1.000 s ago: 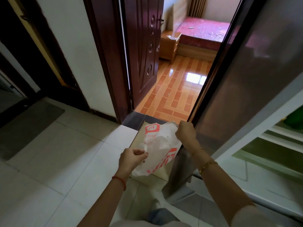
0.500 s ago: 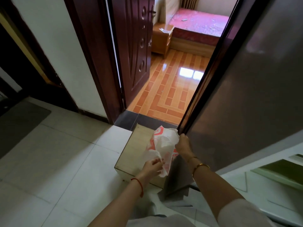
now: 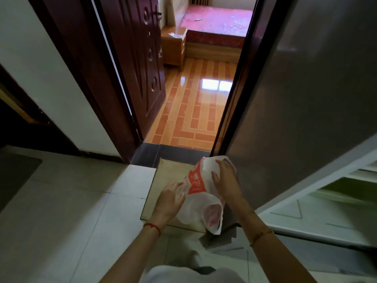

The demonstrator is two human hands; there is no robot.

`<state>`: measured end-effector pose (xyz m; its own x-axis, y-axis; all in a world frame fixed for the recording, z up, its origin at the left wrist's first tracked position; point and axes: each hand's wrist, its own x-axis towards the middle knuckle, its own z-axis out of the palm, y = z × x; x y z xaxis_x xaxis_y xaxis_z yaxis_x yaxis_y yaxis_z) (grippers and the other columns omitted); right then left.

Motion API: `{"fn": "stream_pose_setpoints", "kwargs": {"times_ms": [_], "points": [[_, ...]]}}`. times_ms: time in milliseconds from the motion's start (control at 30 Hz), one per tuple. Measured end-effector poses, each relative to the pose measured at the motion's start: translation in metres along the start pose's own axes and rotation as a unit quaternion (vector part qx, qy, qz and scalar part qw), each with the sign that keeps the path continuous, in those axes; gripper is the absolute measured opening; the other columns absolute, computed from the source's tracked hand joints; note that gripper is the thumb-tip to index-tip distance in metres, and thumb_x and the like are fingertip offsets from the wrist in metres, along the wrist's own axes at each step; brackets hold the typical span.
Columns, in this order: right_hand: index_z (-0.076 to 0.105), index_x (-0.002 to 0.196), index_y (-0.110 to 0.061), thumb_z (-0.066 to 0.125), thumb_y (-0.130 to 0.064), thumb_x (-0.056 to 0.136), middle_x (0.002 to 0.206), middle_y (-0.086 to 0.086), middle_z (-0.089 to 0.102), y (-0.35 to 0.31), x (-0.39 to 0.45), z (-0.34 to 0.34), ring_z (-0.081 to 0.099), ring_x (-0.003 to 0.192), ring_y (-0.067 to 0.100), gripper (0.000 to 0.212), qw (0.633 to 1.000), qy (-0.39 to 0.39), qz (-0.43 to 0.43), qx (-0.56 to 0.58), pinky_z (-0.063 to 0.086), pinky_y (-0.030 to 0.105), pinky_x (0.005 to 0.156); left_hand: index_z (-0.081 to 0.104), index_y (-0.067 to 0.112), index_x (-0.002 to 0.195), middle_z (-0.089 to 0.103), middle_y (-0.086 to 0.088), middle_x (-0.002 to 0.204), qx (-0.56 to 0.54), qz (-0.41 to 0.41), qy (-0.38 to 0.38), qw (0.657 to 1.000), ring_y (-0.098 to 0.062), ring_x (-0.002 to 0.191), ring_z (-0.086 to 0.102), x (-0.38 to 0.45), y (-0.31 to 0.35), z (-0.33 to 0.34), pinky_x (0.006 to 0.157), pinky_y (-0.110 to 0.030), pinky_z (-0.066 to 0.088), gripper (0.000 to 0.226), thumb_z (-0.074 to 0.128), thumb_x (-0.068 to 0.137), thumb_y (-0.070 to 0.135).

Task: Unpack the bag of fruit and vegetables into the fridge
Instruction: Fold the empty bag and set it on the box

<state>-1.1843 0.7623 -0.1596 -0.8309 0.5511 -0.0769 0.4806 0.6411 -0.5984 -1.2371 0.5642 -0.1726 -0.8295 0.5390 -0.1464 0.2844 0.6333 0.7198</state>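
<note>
Pale floor tiles surround the low wooden box (image 3: 163, 180) where both hands, left hand (image 3: 170, 198) and right hand (image 3: 223, 178), lie flat and unclenched on the limp, slippery plastic bag (image 3: 201, 199), best gathered by its mouth.

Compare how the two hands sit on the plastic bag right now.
The left hand lies at the bag's left edge, fingers spread flat; the right hand presses on top, nearer its far end. The left wrist wears a red string, the right a thin gold bracelet. Both touch the bag.
</note>
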Motion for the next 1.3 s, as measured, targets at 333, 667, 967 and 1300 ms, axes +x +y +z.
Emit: {"fn": "stream_pose_setpoints", "kwargs": {"times_ms": [333, 667, 967, 1300], "points": [[0.034, 0.147, -0.022, 0.051, -0.037, 0.098, 0.149, 0.003, 0.04, -0.003, -0.078, -0.028, 0.044, 0.133, 0.02, 0.053, 0.999, 0.025, -0.035, 0.009, 0.04, 0.037, 0.109, 0.054, 0.011, 0.128, 0.058, -0.007, 0.127, 0.073, 0.151, 0.082, 0.982, -0.022, 0.118, 0.052, -0.029, -0.002, -0.057, 0.102, -0.034, 0.042, 0.042, 0.063, 0.087, 0.017], [0.048, 0.137, -0.017, 0.061, -0.032, 0.094, 0.132, 0.004, 0.056, -0.005, -0.171, -0.052, 0.052, 0.122, 0.019, 0.048, 0.994, 0.107, -0.001, -0.004, 0.04, 0.027, 0.104, 0.053, 0.015, 0.129, 0.056, -0.002, 0.129, 0.095, 0.228, 0.066, 0.967, -0.02, 0.122, 0.049, -0.061, 0.011, -0.072, 0.102, -0.043, 0.042, 0.046, 0.049, 0.087, 0.034], [0.045, 0.143, -0.017, 0.06, -0.028, 0.095, 0.142, 0.005, 0.05, 0.023, -0.28, -0.085, 0.043, 0.133, 0.02, 0.051, 0.977, 0.19, 0.097, 0.0, 0.031, 0.026, 0.111, 0.052, 0.013, 0.128, 0.056, -0.005, 0.128, 0.099, 0.322, -0.003, 0.942, -0.021, 0.119, 0.05, -0.109, 0.071, -0.042, 0.102, -0.036, 0.042, 0.041, 0.058, 0.09, 0.027], [0.046, 0.142, -0.019, 0.062, -0.028, 0.094, 0.139, 0.001, 0.053, 0.091, -0.461, -0.128, 0.045, 0.13, 0.017, 0.051, 0.934, 0.292, 0.203, -0.023, 0.033, 0.024, 0.11, 0.051, 0.017, 0.13, 0.054, 0.001, 0.13, 0.06, 0.429, -0.123, 0.893, -0.013, 0.123, 0.048, -0.219, 0.162, 0.064, 0.103, -0.038, 0.043, 0.04, 0.053, 0.091, 0.028]]}}
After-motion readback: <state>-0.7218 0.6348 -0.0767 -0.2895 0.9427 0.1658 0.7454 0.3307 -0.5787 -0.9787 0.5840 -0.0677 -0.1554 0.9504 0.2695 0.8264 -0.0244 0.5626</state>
